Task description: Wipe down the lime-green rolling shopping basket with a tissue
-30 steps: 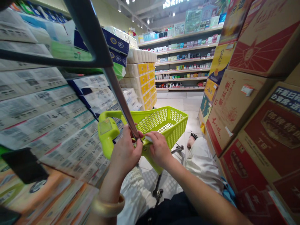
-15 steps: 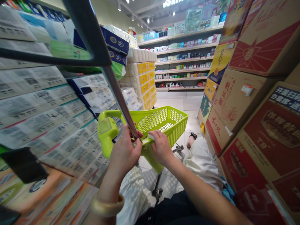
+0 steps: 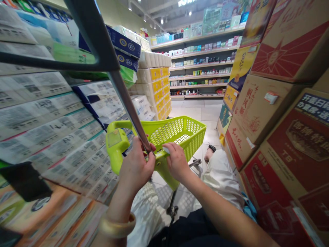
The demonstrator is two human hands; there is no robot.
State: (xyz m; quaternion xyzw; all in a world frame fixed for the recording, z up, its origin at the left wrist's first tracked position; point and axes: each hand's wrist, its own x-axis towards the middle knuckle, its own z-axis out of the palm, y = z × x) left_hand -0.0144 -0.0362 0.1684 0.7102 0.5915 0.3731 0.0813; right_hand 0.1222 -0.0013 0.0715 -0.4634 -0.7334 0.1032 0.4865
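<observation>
A lime-green shopping cart point(image 3: 190, 144) with a perforated basket stands in front of me. Its metal handle post point(image 3: 130, 109) slants up to a dark grey handle point(image 3: 100, 41) at the upper left. My left hand point(image 3: 138, 161) is closed around the lower end of that post, beside the basket's near edge. On the near rim my right hand point(image 3: 177, 163) has its fingers curled, with a small white thing point(image 3: 166, 150) partly showing under the fingertips. Its kind is hidden by the fingers. Left of the post, a green moulded part point(image 3: 117, 140) of the cart bears a pale panel.
Tall stacks of paper-wrapped packs point(image 3: 51, 133) line my left side. Printed cartons point(image 3: 259, 109) rise close on the right. Yellow-labelled packs point(image 3: 160, 91) stand ahead, before shelves of small goods point(image 3: 203, 65). Tiled floor point(image 3: 197, 113) runs between; a cart wheel point(image 3: 172, 210) sits between my legs.
The view has shifted very slightly. Both hands keep their places on the post and the rim, and the cart stays put.
</observation>
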